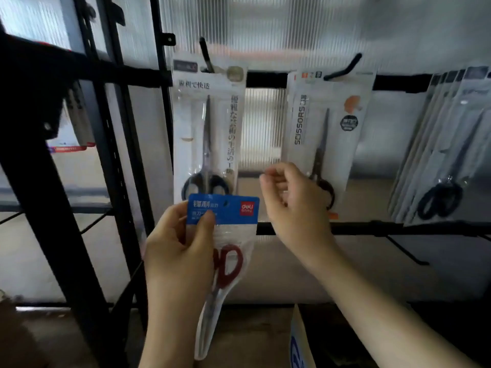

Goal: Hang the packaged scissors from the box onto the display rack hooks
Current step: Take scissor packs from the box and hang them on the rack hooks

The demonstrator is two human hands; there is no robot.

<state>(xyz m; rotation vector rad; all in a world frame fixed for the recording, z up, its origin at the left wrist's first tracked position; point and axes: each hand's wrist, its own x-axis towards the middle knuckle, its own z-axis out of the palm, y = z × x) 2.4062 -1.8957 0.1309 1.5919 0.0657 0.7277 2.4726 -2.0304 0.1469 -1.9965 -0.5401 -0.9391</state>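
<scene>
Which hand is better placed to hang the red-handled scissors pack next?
Left. The left hand already pinches the red-handled scissors pack by its blue header, just below the rack. The right hand holds nothing.

Retail shop, stationery display. Black metal rack [87, 181] with crossbars and projecting hooks [345, 67]; carded packs of scissors [208, 134] hang from them, several stacked on one hook at right [438, 155]. A cardboard box [300, 341] stands below.
</scene>
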